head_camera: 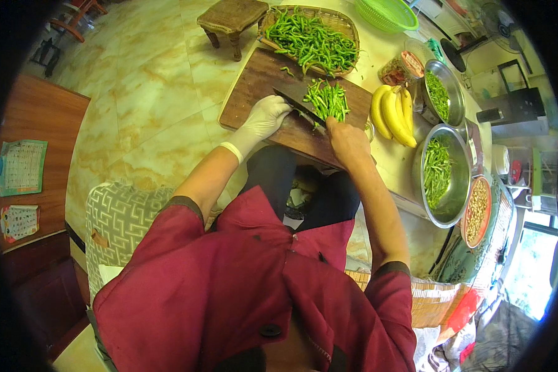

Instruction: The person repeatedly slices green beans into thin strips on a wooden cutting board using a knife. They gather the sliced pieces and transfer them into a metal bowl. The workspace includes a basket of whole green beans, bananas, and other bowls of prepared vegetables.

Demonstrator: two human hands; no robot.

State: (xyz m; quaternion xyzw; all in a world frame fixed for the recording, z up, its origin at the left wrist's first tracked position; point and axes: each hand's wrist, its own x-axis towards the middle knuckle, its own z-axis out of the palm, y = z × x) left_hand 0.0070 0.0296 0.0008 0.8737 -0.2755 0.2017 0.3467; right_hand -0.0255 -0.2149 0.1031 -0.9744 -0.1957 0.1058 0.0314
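My right hand point(346, 139) grips the handle of a broad dark cleaver point(302, 98), whose blade lies across a wooden cutting board point(251, 88). In a pale glove, my left hand point(269, 114) rests on the board's near side with curled fingers right beside the blade. Whether those fingers pinch anything is hidden. Just beyond the cleaver sits a heap of cut green chili peppers point(328, 100). A few small green bits lie on the near side of the blade. Whole green chilies point(311, 39) fill a woven basket point(348, 21) at the board's far edge.
Bananas point(393, 114) lie right of the board. Two metal bowls, a near one point(462, 144) and a far one point(453, 88), hold green pieces. Beside them is an orange-rimmed dish point(467, 232). A green plastic colander point(388, 16) and a wooden stool point(232, 16) stand farther back.
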